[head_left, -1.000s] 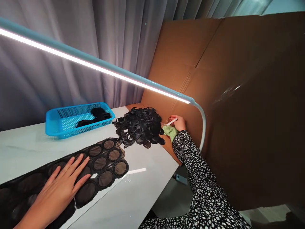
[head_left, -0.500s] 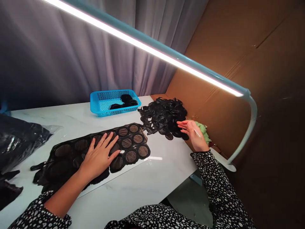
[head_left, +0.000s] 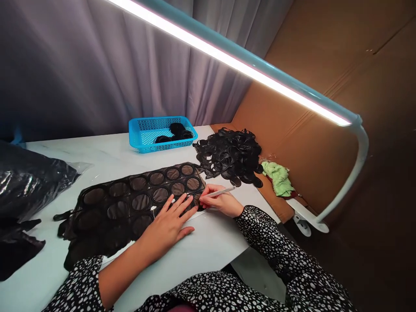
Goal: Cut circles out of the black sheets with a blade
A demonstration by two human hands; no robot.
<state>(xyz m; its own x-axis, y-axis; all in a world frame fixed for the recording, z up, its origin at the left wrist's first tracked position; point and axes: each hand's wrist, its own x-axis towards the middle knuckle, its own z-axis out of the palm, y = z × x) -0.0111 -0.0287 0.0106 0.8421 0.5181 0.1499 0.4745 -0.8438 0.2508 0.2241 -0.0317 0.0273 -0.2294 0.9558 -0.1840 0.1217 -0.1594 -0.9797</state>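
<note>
A dark sheet with rows of round, see-through brown windows ringed in black [head_left: 141, 202] lies on the white table [head_left: 208, 247]. My left hand [head_left: 172, 223] rests flat on the sheet's lower right part, fingers spread. Close beside its fingertips, my right hand [head_left: 224, 203] pinches a slim white pen-like tool [head_left: 222, 191], its tip low over a round at the sheet's right edge. My fingers hide the tip, so I cannot tell whether it touches. Behind my right hand sits a pile of black ring-like scraps [head_left: 230, 154].
At the back stands a blue plastic basket [head_left: 136, 141] with black pieces inside. A bulging dark plastic bag [head_left: 32, 177] lies on the left. A lit lamp bar [head_left: 247, 67] crosses overhead, and a green cloth [head_left: 277, 178] lies right of the pile.
My right hand has moved from beside the scrap pile down and left to the sheet's right edge, with the white tool. My left hand has slid right along the sheet.
</note>
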